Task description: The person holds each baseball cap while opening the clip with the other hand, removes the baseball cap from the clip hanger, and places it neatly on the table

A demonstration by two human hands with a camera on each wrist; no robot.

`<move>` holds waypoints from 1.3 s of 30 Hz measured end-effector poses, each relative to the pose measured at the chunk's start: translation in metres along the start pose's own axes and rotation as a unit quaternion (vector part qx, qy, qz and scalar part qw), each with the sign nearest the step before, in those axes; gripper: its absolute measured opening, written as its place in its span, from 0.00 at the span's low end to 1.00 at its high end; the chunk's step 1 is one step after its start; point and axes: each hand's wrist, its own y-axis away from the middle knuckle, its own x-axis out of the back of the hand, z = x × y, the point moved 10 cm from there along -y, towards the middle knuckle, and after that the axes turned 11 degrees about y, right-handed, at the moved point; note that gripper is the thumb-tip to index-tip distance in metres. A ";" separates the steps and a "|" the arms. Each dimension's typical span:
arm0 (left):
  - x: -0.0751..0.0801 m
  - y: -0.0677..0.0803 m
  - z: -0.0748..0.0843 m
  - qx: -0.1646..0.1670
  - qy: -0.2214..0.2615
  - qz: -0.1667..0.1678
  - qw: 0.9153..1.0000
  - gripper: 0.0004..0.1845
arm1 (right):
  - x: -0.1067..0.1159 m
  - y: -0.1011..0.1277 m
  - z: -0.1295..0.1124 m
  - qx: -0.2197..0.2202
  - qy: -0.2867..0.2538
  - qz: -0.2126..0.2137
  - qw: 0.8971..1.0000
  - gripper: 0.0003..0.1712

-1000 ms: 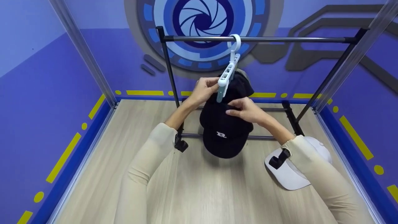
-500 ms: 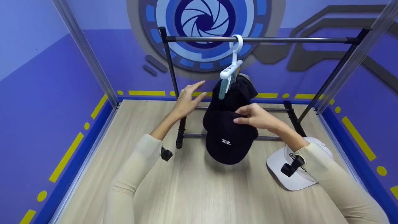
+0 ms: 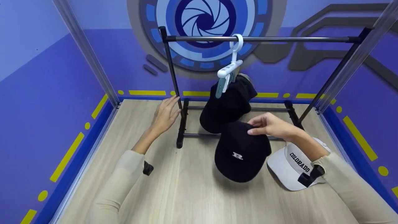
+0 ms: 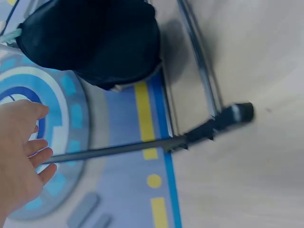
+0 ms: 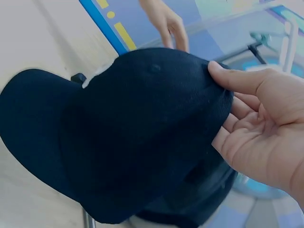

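My right hand (image 3: pixel 272 126) pinches a black baseball cap (image 3: pixel 241 149) between thumb and fingers by its crown. The cap bears a white letter R and its brim points down toward me; in the right wrist view its dark crown (image 5: pixel 142 118) fills the middle. My left hand (image 3: pixel 166 113) holds nothing, its fingers loosely extended beside the rack's left post. Behind the held cap, another black cap (image 3: pixel 225 105) hangs from a white clip hanger (image 3: pixel 230 69) with grey-green clips. A lighter edge of a further cap (image 3: pixel 247 77) shows behind it.
A dark metal rack (image 3: pixel 295 39) carries the hanger on its top bar. On the wooden floor (image 3: pixel 192 193) at right lies a white cap (image 3: pixel 289 168) lettered COLORADO, partly covered by my right forearm. Blue painted walls (image 3: pixel 40 102) enclose the space.
My right hand has drawn the black R cap away from the hanger, down and to the right. My left hand has left the hanger and moved left and down.
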 end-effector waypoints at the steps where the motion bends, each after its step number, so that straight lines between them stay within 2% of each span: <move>1: 0.001 0.005 -0.004 0.002 -0.005 -0.001 1.000 0.27 | 0.001 0.003 0.004 -0.004 -0.007 -0.003 1.000 0.15; 6: 0.003 0.025 -0.021 0.024 -0.037 -0.019 0.999 0.30 | 0.008 0.020 0.024 -0.037 -0.026 -0.003 0.999 0.16; 10: 0.003 0.034 -0.033 0.047 -0.048 -0.037 0.997 0.31 | 0.010 0.031 0.037 -0.067 -0.042 0.008 0.997 0.15; 19: 0.004 0.039 -0.043 0.063 -0.049 -0.047 0.996 0.31 | 0.018 0.061 0.060 -0.114 -0.087 0.043 0.989 0.11; 26: 0.002 0.042 -0.048 0.071 -0.054 -0.056 0.994 0.31 | 0.024 0.079 0.086 -0.109 -0.138 0.069 0.982 0.09; 31: 0.001 0.042 -0.048 0.068 -0.057 -0.055 0.995 0.32 | 0.024 0.094 0.114 -0.110 -0.176 0.077 0.975 0.10; 34: -0.004 0.046 -0.051 0.076 -0.060 -0.074 0.993 0.34 | 0.025 0.105 0.134 -0.134 -0.176 0.086 0.971 0.10; 39: -0.016 0.054 -0.058 0.097 -0.071 -0.125 0.985 0.39 | 0.027 0.122 0.165 -0.186 -0.147 0.089 0.967 0.13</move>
